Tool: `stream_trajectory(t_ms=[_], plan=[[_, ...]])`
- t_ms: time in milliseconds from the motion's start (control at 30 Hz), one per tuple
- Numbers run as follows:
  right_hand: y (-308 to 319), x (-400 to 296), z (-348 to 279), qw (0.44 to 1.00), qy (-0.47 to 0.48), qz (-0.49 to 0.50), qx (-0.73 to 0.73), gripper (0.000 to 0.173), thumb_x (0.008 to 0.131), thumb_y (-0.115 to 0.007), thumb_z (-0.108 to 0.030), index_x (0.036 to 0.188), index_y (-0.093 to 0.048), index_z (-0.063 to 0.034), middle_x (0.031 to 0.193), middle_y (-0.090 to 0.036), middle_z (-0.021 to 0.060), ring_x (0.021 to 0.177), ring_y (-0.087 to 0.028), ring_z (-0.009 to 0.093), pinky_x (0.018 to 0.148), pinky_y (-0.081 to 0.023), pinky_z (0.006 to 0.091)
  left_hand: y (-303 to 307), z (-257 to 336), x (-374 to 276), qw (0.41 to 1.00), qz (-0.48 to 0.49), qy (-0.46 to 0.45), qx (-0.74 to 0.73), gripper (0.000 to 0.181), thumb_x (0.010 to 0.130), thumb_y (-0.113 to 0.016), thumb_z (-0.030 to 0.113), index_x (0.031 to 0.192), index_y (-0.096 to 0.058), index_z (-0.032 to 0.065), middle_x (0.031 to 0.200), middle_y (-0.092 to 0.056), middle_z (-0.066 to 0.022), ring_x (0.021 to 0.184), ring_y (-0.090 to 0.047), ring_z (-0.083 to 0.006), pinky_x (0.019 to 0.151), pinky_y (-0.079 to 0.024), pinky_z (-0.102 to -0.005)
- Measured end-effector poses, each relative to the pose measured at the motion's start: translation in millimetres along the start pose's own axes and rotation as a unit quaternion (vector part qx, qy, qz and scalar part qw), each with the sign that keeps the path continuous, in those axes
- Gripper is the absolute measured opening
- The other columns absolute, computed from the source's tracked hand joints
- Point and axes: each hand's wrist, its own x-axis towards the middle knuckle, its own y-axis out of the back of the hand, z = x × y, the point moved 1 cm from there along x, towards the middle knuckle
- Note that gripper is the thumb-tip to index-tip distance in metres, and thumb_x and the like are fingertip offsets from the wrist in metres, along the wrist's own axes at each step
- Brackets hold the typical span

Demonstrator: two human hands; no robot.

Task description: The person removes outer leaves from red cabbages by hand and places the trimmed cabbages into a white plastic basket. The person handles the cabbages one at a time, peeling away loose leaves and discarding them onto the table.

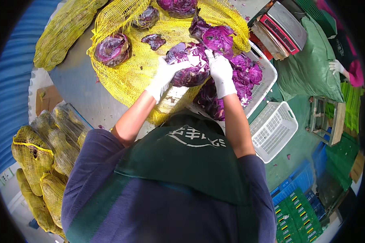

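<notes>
My left hand, in a white glove, holds a red cabbage from its left side, the thumb across its ragged, frilly leaves. On the other side my right hand, gloved too, has bent fingers between this head and a loose purple leaf. Whether they grip the leaf cannot be told. Beneath lies an opened yellow mesh sack. More red cabbages rest on it, one at the left and one at the top, with a dark leaf scrap between. Stripped leaves fill a white crate under my right forearm.
A second white basket stands on the green floor. Filled mesh sacks are piled at the left, another sack at upper left. A scale and a green woven sack are at right, where another person's gloved hand touches the sack.
</notes>
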Motion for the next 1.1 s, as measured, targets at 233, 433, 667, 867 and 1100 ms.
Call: stream_trajectory(t_ms=[233, 433, 667, 867, 1100], plan=[[-41.5, -7.4, 106.7, 0.997, -0.024, 0.009, 0.066, 0.045, 0.094, -0.047, -0.045, 0.090, -0.067, -0.0047, 0.072, -0.064, 0.0197, 0.069, -0.063, 0.034, 0.067, -0.049, 0.0440, 77.2, -35.5, 14.1, 0.987, -0.092, -0.108, 0.073, 0.081, 0.069, -0.077, 0.005, 0.138, -0.036, 0.0019, 0.134, -0.047, -0.0136, 0.122, -0.046, -0.0223, 0.105, -0.037, -0.0366], [28.3, -37.2, 129.7, 0.901, -0.270, -0.031, 0.337, 0.038, 0.092, -0.055, -0.044, 0.085, -0.056, -0.0067, 0.049, -0.047, 0.0031, 0.039, -0.046, 0.013, 0.038, -0.038, 0.0294, 54.6, -25.1, 0.1, 0.994, 0.020, -0.103, -0.013, 0.086, 0.064, -0.086, 0.016, 0.134, -0.038, 0.0007, 0.126, -0.053, -0.0130, 0.113, -0.054, -0.0218, 0.099, -0.045, -0.0363], [42.9, -41.3, 9.3, 0.992, 0.107, 0.027, 0.068, 0.049, 0.089, -0.055, -0.046, 0.121, -0.058, -0.0093, 0.092, -0.067, 0.0184, 0.080, -0.065, 0.034, 0.070, -0.050, 0.0404, 5.4, -34.4, 3.1, 0.892, 0.144, -0.201, 0.379, 0.124, 0.056, -0.085, 0.046, 0.144, -0.014, -0.0053, 0.138, -0.028, -0.0294, 0.129, -0.036, -0.0384, 0.108, -0.033, -0.0405], [27.9, -33.8, -12.5, 0.982, 0.173, 0.075, 0.003, 0.051, 0.086, -0.062, -0.038, 0.120, -0.058, 0.0003, 0.081, -0.068, 0.0157, 0.059, -0.063, 0.023, 0.050, -0.049, 0.0335, -9.4, -26.1, 12.9, 0.864, 0.206, -0.163, 0.429, 0.122, 0.057, -0.084, 0.050, 0.140, -0.019, -0.0122, 0.132, -0.042, -0.0315, 0.124, -0.044, -0.0386, 0.104, -0.037, -0.0386], [0.7, -21.0, 0.0, 0.910, 0.301, 0.178, -0.225, 0.027, 0.089, -0.058, -0.036, 0.108, -0.067, -0.0190, 0.074, -0.065, 0.0101, 0.047, -0.053, 0.022, 0.043, -0.044, 0.0330, -4.6, -32.5, 27.7, 0.862, 0.189, -0.202, 0.426, 0.108, 0.057, -0.084, 0.047, 0.134, -0.034, -0.0103, 0.124, -0.051, -0.0290, 0.118, -0.050, -0.0364, 0.100, -0.041, -0.0383]])
